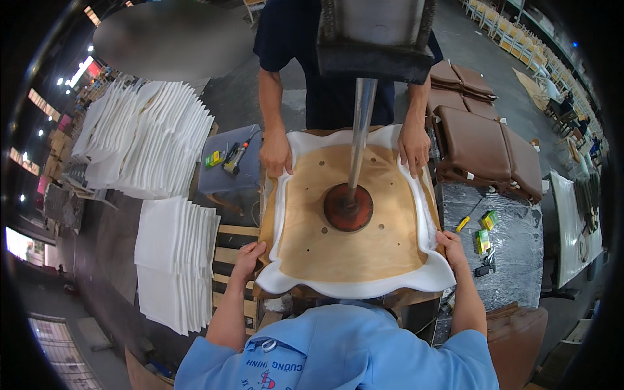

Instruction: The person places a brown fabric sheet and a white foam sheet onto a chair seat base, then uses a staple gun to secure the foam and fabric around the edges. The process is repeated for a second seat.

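A square wooden seat panel (304, 250) with several small holes lies flat in front of me. White padding (364, 288) shows all around it in a wavy border, with a tan-brown layer (267, 224) along the sides. A red round press pad (337, 219) on a metal rod (364, 123) bears on the panel's middle. My left hand (248, 261) is closed on the near left edge of the padded seat. At the near right edge my right hand (453, 249) grips the seat too; its fingertips are partly hidden.
Opposite, a person's hands (277, 155) (414, 146) hold the far side edges. White sheets are stacked (169, 260) at left. A blue-grey padded seat (227, 179) bears a tool. On the right are brown cushions (478, 143) and a film-covered table (513, 260) with a yellow screwdriver (463, 223).
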`<state>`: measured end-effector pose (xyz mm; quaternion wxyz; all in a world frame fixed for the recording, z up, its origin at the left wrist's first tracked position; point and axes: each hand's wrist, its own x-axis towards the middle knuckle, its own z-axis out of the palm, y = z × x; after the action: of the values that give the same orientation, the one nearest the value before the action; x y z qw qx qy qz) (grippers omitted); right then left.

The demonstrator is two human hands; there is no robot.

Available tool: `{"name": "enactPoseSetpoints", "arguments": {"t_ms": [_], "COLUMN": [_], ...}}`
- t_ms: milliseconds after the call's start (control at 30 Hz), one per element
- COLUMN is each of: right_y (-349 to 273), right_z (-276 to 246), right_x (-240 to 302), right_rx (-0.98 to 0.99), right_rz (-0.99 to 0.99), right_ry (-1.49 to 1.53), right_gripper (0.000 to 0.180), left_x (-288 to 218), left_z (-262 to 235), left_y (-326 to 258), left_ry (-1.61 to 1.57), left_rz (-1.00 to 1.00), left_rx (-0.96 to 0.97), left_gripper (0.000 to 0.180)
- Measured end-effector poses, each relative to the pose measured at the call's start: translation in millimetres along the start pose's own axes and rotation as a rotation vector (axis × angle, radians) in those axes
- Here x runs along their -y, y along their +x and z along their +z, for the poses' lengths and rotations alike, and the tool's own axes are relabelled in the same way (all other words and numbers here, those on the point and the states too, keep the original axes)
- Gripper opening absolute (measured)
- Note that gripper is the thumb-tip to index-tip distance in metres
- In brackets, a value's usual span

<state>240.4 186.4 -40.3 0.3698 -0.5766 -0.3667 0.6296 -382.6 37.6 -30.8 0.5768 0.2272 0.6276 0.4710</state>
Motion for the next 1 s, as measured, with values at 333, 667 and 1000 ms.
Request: {"name": "enactPoseSetpoints", "arguments": {"t_ms": [333,667,1000], "right_y": [4.3,-50.1,6.6], "right_z": [2.9,34.6,132.6], "right_x": [8.4,86.3,33.7], "right_rx": [0.053,-0.119,0.339], "right_rz": [-0.009,-0.386,-0.908], "right_ry": [-0.197,-0.636,-1.239], "right_gripper": [0.03,0.023,0.062], "left_x": [-8.3,-70.5,-31.4], "left_z": [-14.1,28.9,151.3], "left_y": [7.8,-21.2,32.2], "left_ry": [0.323,0.569,1.441], "left_rz": [0.114,0.334,0.719], "left_rx": [0.027,-0.074,0.829], "left_gripper": [0.03,0.02,0.021]}}
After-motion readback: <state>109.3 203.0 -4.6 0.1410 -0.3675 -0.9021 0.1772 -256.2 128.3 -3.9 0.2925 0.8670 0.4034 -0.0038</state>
